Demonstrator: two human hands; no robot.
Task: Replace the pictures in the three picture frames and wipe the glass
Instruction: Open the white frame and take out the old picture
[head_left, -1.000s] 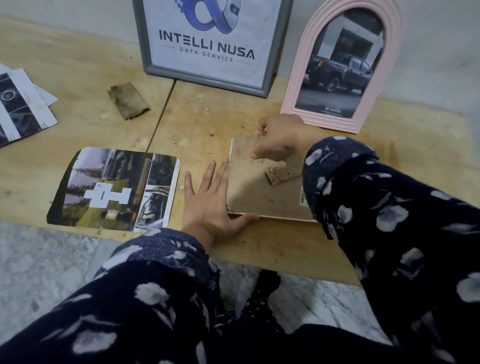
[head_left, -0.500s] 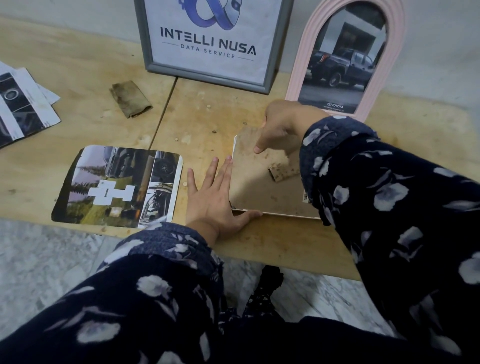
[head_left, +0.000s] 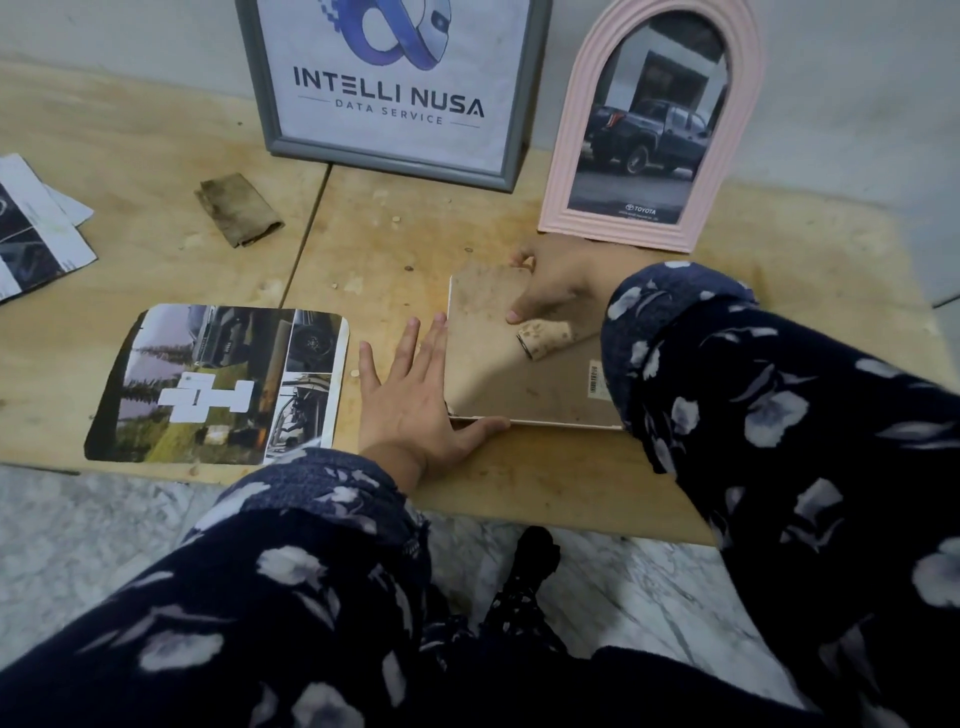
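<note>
A white picture frame (head_left: 498, 374) lies face down on the wooden board (head_left: 363, 249), its brown backing and folded stand upward. My left hand (head_left: 415, 400) lies flat with straight fingers against the frame's left edge, thumb along its near edge. My right hand (head_left: 550, 283) rests at the frame's far edge with fingers curled over the backing. A loose car picture (head_left: 218, 384) lies to the left. A grey frame (head_left: 395, 88) with a logo print and a pink arched frame (head_left: 654, 130) with a truck picture stand at the back. A dirty folded cloth (head_left: 239, 208) lies behind the picture.
More printed pictures (head_left: 36, 234) lie stacked at the far left of the board. The board's near edge drops to a marble floor (head_left: 93, 530). A pale wall (head_left: 857, 93) rises behind the standing frames. My dark flowered sleeves cover the frame's right part.
My right hand has shifted a little toward the frame's far edge. My left hand has stayed flat at the frame's left edge. The view has tilted slightly.
</note>
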